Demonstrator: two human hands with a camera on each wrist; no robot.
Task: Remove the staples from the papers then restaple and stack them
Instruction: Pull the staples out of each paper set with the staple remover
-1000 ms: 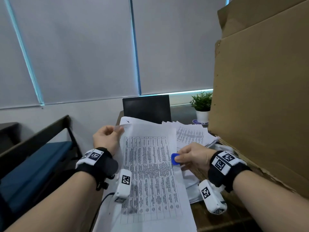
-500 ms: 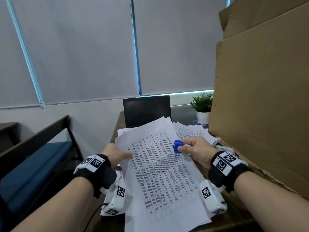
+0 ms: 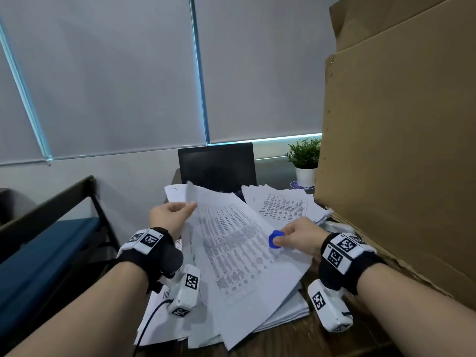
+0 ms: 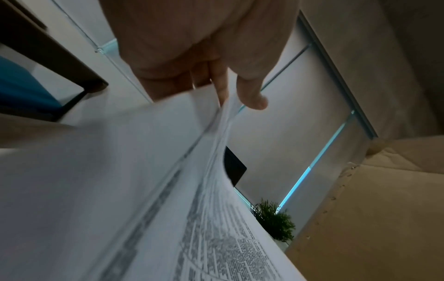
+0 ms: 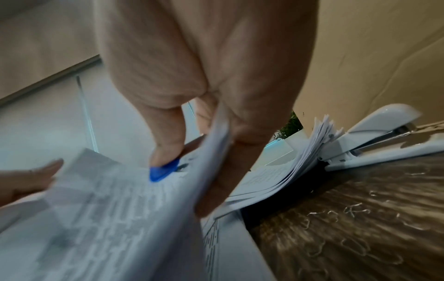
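Both hands are on one printed set of papers (image 3: 231,243), held slanted above the loose paper pile (image 3: 280,313) that covers the near middle of the desk (image 3: 304,338). The left hand (image 3: 170,217) pinches the set's far left corner between thumb and fingers, and the left wrist view shows the sheets fanning apart right at that pinch (image 4: 223,106). The right hand (image 3: 298,235) grips the set's right edge, thumb on top and fingers curled underneath, and the same thumb presses a small blue staple remover (image 3: 275,239) against the top sheet. The print on the page is too blurred to read.

Behind the held set, a second batch of printed papers (image 3: 283,204) lies fanned toward the desk's far right. From the right wrist, a white stapler (image 5: 374,136) sits on the desk just beside that batch, and bent pulled staples (image 5: 355,211) are scattered over the dark wood near the right edge. At the far edge stand a dark laptop screen (image 3: 217,164) and a small potted plant (image 3: 305,161). A tall cardboard box (image 3: 399,163) walls off the right side.
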